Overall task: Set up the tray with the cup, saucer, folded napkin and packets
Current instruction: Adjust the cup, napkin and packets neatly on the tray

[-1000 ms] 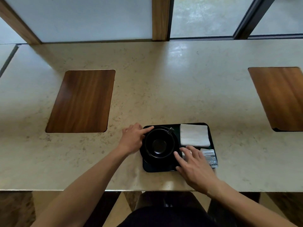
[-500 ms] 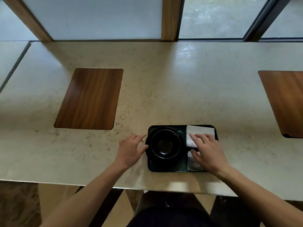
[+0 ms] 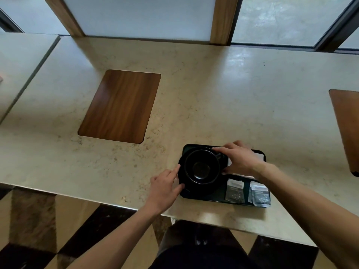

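Observation:
A dark tray [image 3: 217, 198] lies near the front edge of the stone counter. On its left half a black cup [image 3: 202, 166] stands on a black saucer [image 3: 181, 176]. My left hand [image 3: 165, 186] touches the saucer's left rim with spread fingers. My right hand [image 3: 240, 159] rests at the cup's right side, by its handle, and covers most of the white folded napkin [image 3: 259, 157]. Two grey packets [image 3: 235, 191] [image 3: 259, 196] lie side by side in the tray's front right part; the right one hangs over the tray edge.
A wooden inlay [image 3: 120, 105] is set into the counter [image 3: 213, 94] to the left, another wooden inlay [image 3: 347, 129] at the far right. Window frames run along the back. The counter's front edge is just below the tray.
My right hand moved from the napkin and packets to the cup's right side, uncovering the packets. My left hand shifted slightly along the saucer's left rim. The camera view moved left.

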A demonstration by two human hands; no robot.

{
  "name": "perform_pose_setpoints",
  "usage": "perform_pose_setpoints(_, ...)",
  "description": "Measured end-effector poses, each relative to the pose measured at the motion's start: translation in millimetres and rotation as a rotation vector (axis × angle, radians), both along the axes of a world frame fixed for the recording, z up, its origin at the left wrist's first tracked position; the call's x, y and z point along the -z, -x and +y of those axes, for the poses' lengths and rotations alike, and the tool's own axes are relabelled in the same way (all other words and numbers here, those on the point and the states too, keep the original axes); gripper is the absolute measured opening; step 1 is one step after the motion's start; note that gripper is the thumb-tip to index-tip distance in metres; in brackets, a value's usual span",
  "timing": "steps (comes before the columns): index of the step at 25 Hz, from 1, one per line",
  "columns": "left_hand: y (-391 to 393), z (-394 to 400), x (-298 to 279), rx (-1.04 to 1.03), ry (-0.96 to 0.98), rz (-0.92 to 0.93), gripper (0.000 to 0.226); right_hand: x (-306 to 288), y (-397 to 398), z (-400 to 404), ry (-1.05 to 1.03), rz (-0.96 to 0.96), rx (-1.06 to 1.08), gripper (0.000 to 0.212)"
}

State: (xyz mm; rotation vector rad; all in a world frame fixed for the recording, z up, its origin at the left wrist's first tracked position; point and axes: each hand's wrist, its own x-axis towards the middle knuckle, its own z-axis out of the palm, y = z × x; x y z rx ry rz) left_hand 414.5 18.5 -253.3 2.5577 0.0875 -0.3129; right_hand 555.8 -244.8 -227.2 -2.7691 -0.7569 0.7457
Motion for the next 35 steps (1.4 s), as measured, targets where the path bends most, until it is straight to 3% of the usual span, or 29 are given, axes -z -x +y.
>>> perform_pose_setpoints(12,-22.3,0.1,-6.4,0.039,-0.006,0.024,0.058,0.4,31.1,-2.5,0.036,-0.107,0.087,0.089)
perform_pose_setpoints(22,-67.4,8.8,-11.1,0.16,-0.044,0.043,0.055,6.7,71.2,3.6,-0.027,-0.134,0.297,0.066)
perform_pose_setpoints(28,-77.4,12.9,-9.7,0.215,-0.033,0.068,0.055,3.6,66.4,1.8,-0.03,-0.174,0.309,0.051)
perform_pose_setpoints(35,-79.0,14.9,-6.1,0.23,-0.009,0.075,0.057,-0.1,63.7,3.0,-0.035,-0.175,0.3,0.049)
